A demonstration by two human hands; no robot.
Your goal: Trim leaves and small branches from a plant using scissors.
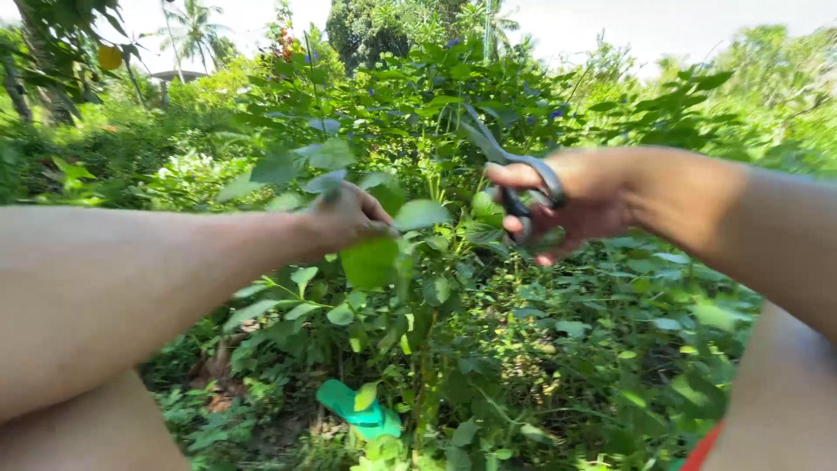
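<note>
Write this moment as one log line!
left hand: grips leafy stem | right hand: holds scissors | below: green sandal

A green sandal (pixel 359 408) lies among low weeds, with palm trees (pixel 193 30) far behind.

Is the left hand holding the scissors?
No, the scissors are in the right hand; the left hand grips a leafy stem.

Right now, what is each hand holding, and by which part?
The right hand holds grey scissors by the handle loops, blades pointing up-left. The left hand grips a leafy green stem near its upper leaves.
</note>
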